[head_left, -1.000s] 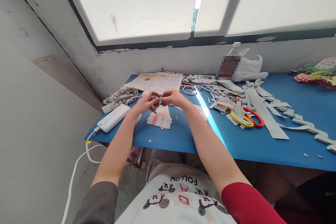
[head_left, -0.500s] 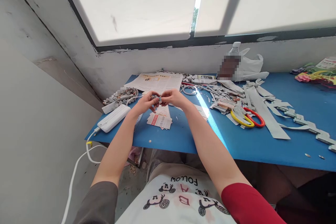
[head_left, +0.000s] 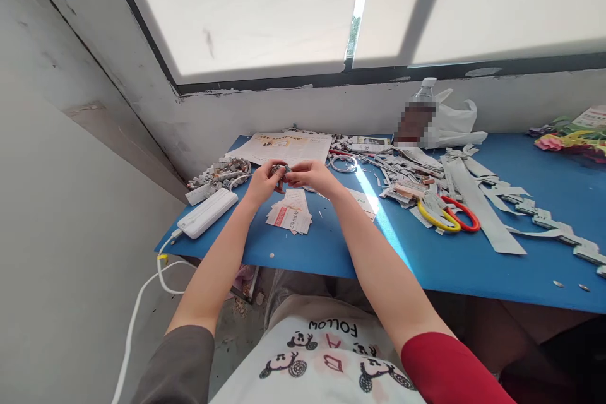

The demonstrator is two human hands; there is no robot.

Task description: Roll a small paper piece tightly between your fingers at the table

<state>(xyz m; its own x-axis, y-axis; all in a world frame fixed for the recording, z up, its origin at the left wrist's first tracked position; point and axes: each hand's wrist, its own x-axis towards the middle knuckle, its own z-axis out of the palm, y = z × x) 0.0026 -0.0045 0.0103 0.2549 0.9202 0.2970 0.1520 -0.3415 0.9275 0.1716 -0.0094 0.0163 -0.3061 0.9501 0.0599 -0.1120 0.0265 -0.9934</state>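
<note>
Above the blue table (head_left: pixel 303 252), both hands (head_left: pixel 288 175) meet fingertip to fingertip, pinching a small paper piece (head_left: pixel 281 170).

Before you, the blue table (head_left: pixel 454 265) carries a white rectangular power bank (head_left: pixel 207 213) at its left edge, an open newspaper (head_left: pixel 284 146) at the far left corner, small cut paper cards (head_left: pixel 290 214) near the front, and yellow-and-red-handled scissors (head_left: pixel 447 213) among grey newspaper strips (head_left: pixel 478 202) mid-table.
</note>
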